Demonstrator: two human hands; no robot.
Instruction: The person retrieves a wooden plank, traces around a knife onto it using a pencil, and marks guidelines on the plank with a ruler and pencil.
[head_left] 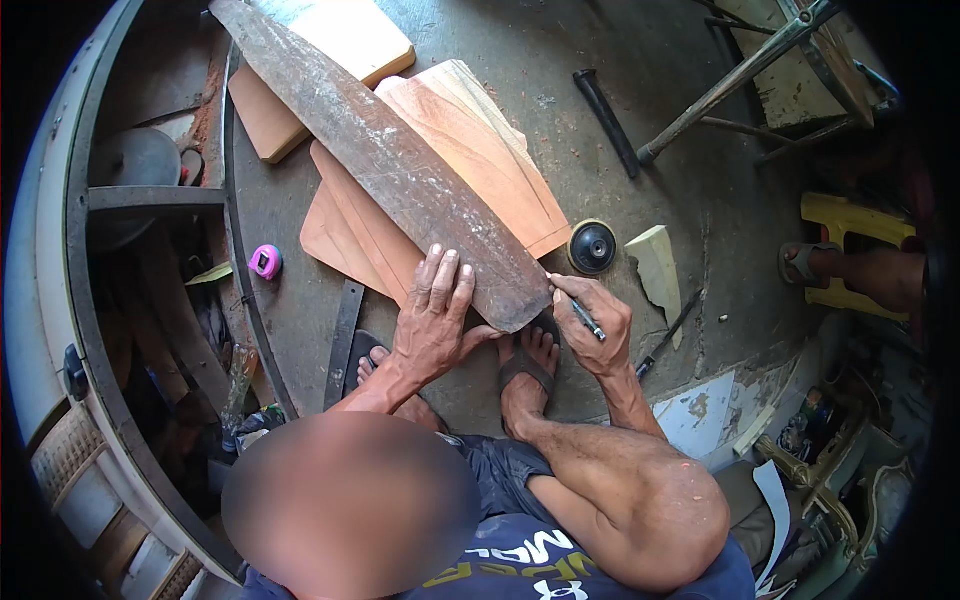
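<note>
A long, worn brown board (380, 150) with a blade-like outline lies slanted across several reddish wooden planks (465, 130). My left hand (430, 315) rests on its lower end, fingers stretched out and thumb apart, pressing nothing else. At the board's right edge, close to its lower tip, my right hand (595, 325) grips a dark pen (587, 318). The pen's tip is hidden by my fingers. Another plank (350, 230) shows under the board on the left, beside my left hand.
A black round pad (592, 247), an offcut of wood (656, 265) and a dark tool handle (607, 120) lie to the right. On the left are a pink tape measure (266, 262) and a flat metal bar (344, 340). Another person's foot (805, 264) is by a yellow stool (850, 215).
</note>
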